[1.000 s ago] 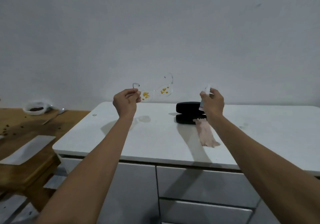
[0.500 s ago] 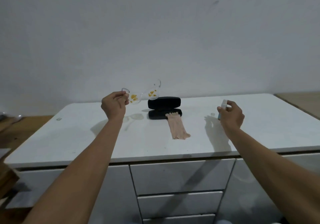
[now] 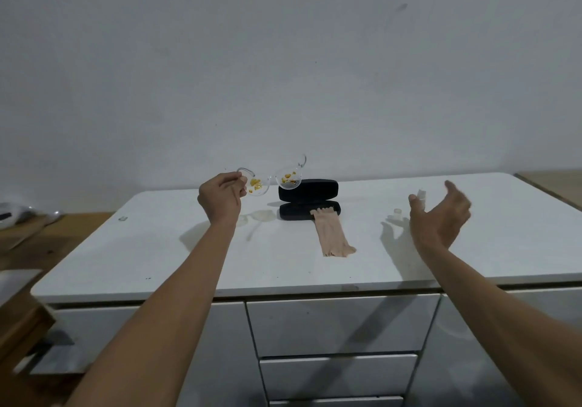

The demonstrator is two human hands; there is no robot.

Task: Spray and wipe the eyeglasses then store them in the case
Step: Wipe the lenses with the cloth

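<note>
My left hand (image 3: 220, 201) pinches one temple of the clear-framed eyeglasses (image 3: 271, 179) and holds them in the air; both lenses carry yellow specks. Just right of them the black glasses case (image 3: 308, 190) lies open on the white countertop (image 3: 157, 249). A beige cloth (image 3: 332, 233) trails from the case's lower half toward me. My right hand (image 3: 441, 216) hovers to the right with its fingers spread. The small white spray bottle (image 3: 421, 193) stands just beyond its fingertips, mostly hidden by the hand. A small clear cap (image 3: 398, 211) lies beside it.
The countertop tops a white cabinet with drawers (image 3: 340, 324) facing me. A lower wooden table (image 3: 28, 242) adjoins on the left, with a bowl (image 3: 12, 214) at its far end. A plain wall runs behind. Another wooden surface (image 3: 554, 183) shows at the far right.
My right hand has carried the spray bottle from near the glasses to the right, lowered it to the countertop and spread its fingers. The left hand keeps the glasses raised. My view turned right.
</note>
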